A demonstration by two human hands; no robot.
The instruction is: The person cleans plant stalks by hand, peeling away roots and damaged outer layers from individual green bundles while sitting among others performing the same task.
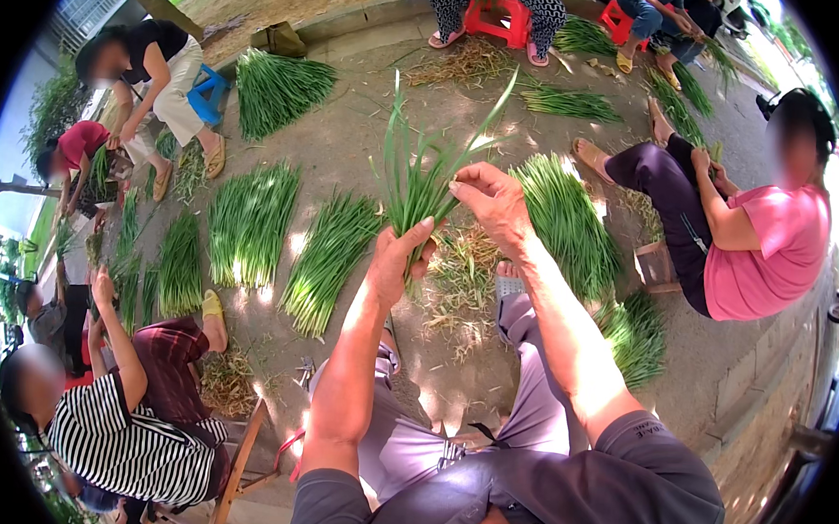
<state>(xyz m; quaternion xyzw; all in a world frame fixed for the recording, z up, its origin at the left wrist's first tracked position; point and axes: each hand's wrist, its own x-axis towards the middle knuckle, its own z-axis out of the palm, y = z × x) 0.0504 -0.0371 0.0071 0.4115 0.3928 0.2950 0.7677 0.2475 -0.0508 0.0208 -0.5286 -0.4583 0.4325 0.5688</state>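
Note:
A bunch of long green leafy stalks, which look like garlic chives (420, 180), stands upright in my left hand (400, 255), whose fingers and thumb close round its lower part. My right hand (490, 198) is at the bunch's right side, thumb and index finger pinched together near the leaves; whether a blade is between them cannot be told. On the ground beneath lies a heap of yellowish trimmed leaves (463, 286). Flat piles of green stalks lie on either side, one left (331, 257) and one right (567, 223).
More stalk piles (254, 225) lie to the left, others (632, 337) to the right. A person in a pink shirt (777, 231) sits at right, one in a striped shirt (125, 446) at lower left. Others sit or bend farther off, near red (500, 18) and blue (208, 94) plastic stools.

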